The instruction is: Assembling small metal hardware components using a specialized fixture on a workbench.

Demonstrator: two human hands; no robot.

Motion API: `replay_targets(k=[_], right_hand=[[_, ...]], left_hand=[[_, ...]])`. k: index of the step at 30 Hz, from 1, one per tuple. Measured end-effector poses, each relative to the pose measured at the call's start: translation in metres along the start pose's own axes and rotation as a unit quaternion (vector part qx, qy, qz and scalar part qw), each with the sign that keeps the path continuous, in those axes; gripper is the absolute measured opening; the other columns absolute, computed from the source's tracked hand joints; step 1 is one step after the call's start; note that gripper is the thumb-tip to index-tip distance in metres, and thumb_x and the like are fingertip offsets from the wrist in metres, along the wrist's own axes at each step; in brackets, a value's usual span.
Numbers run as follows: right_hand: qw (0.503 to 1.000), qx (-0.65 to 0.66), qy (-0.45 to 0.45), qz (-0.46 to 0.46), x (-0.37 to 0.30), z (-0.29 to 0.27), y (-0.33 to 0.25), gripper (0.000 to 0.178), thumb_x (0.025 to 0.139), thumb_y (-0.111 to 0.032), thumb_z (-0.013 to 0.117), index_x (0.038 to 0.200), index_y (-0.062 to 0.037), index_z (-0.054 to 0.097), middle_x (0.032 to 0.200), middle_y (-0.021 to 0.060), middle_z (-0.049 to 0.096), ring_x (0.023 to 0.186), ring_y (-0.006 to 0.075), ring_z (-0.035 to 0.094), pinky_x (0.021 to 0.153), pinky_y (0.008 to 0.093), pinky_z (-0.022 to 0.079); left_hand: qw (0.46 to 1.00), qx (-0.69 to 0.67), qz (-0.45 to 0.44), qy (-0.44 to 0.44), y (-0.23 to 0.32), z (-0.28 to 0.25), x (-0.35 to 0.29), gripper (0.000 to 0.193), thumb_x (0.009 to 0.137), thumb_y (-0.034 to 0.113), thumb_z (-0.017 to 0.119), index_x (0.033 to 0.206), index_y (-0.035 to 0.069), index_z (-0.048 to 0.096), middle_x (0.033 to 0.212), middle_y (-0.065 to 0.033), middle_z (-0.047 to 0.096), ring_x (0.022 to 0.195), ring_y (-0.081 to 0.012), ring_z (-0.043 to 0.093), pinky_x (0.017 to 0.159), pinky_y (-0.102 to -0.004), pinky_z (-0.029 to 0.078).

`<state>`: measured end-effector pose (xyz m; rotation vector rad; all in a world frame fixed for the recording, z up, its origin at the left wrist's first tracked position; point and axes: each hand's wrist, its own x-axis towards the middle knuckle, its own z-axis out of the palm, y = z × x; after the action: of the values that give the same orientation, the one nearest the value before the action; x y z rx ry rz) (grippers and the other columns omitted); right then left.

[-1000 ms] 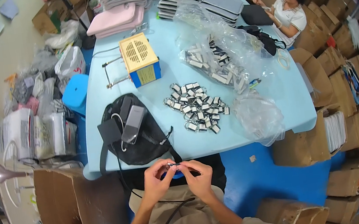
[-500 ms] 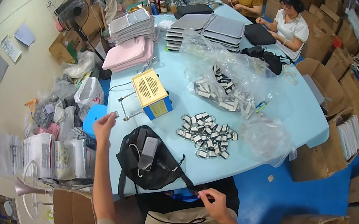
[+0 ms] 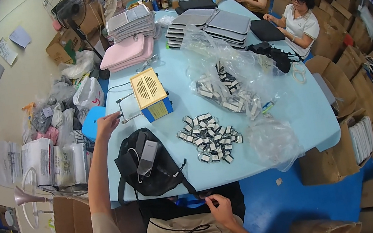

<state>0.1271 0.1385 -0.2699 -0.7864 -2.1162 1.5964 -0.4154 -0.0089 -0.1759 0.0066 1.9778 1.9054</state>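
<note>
Beside the wire bracket (image 3: 130,119) of a yellow-and-blue box-shaped device (image 3: 151,95), my left hand (image 3: 108,124) is closed in a pinch at the table's left edge. What sits between its fingertips is too small to make out. Low over my lap, my right hand (image 3: 221,209) also pinches with thumb and finger; its hold is unclear, and a blue strip (image 3: 190,202) shows next to it. A black mesh drawstring bag (image 3: 168,176) lies near the front edge, with a grey power bank (image 3: 148,157) on it. Several small metal-and-white clip-like pieces (image 3: 211,138) form a pile to its right.
A clear plastic bag (image 3: 234,86) of similar pieces lies right of the device. Pink pouches (image 3: 125,54) and grey pouches (image 3: 209,25) are stacked farther back. Two people sit at the right side. Cartons (image 3: 328,161) crowd the right, wrapped bundles (image 3: 37,159) the left.
My left hand has moved slightly forward to the wire bracket; the small grey piece seen at its fingertips is now hard to see. The right hand stays low, almost unmoved. The view shifted slightly.
</note>
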Motion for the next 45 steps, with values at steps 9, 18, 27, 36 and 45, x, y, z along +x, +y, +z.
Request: replay_targets(k=[9,18,27,36,45], right_hand=[[1.000,-0.023,0.006,-0.004,-0.001,-0.002,0.019,0.016,0.094,-0.010,0.071,0.096,0.0060,0.072,0.088,0.0169,0.074,0.077,0.0249,0.074,0.068,0.0324,0.057],[1.000,-0.027,0.006,0.005,-0.002,-0.001,0.025,0.017,0.094,-0.011,0.070,0.096,0.0057,0.072,0.087,0.0168,0.074,0.078,0.0244,0.075,0.069,0.0324,0.057],[1.000,-0.027,0.001,0.007,0.000,-0.003,0.026,0.018,0.094,-0.011,0.070,0.097,0.0067,0.072,0.086,0.0172,0.075,0.077,0.0244,0.075,0.068,0.0323,0.057],[1.000,-0.015,0.004,0.018,-0.001,-0.001,0.031,0.018,0.093,-0.016,0.072,0.097,0.0022,0.074,0.089,0.0185,0.074,0.076,0.0323,0.072,0.068,0.0376,0.056],[1.000,-0.029,0.000,0.007,0.000,-0.001,0.032,0.019,0.092,-0.016,0.071,0.096,0.0029,0.074,0.088,0.0182,0.073,0.075,0.0322,0.072,0.068,0.0382,0.056]], left_hand=[[1.000,0.014,0.003,-0.007,-0.004,0.000,0.000,0.024,0.088,0.011,0.081,0.103,-0.007,0.075,0.083,-0.0039,0.067,0.071,-0.0091,0.063,0.067,-0.0183,0.057],[0.999,0.029,0.015,-0.017,-0.003,0.001,-0.003,0.026,0.089,0.011,0.081,0.105,-0.009,0.075,0.082,-0.0040,0.068,0.069,-0.0086,0.063,0.065,-0.0171,0.056],[0.999,0.040,0.024,-0.014,-0.007,-0.002,0.000,0.026,0.088,0.010,0.081,0.105,-0.010,0.075,0.081,-0.0045,0.068,0.067,-0.0084,0.062,0.064,-0.0168,0.055],[0.998,0.048,0.025,-0.016,-0.007,-0.002,0.004,0.023,0.089,0.009,0.078,0.103,-0.009,0.075,0.083,-0.0063,0.071,0.068,-0.0088,0.064,0.063,-0.0177,0.055],[0.997,0.064,0.037,-0.010,-0.007,-0.002,0.005,0.022,0.090,0.011,0.078,0.101,-0.008,0.076,0.083,-0.0064,0.071,0.067,-0.0084,0.064,0.063,-0.0173,0.056]])
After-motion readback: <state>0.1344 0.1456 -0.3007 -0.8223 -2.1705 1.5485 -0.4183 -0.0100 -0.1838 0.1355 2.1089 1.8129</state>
